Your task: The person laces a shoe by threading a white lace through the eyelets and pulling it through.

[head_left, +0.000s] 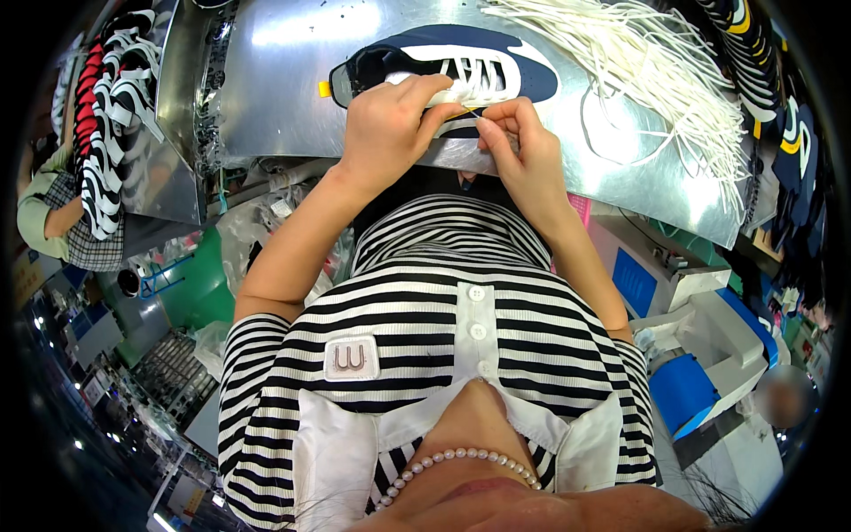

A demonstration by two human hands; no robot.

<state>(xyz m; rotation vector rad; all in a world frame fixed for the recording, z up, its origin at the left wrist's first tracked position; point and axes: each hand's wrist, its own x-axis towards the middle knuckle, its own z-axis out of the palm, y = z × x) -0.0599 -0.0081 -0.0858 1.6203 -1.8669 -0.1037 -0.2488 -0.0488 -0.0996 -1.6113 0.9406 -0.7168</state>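
From my end I see a bare metal table (284, 97), shiny enough to throw back the light in a bright band near its far left and in patches at the right, with a shoe upper (443, 43) lying near its front edge, toe to the right and a yellow tab at the heel, its near side partly hidden. Beside it, to the right, I have a big heap of white laces (656, 53) fanned over the far corner and down the right side, with a few strands looping out loosely onto the metal toward the front edge.
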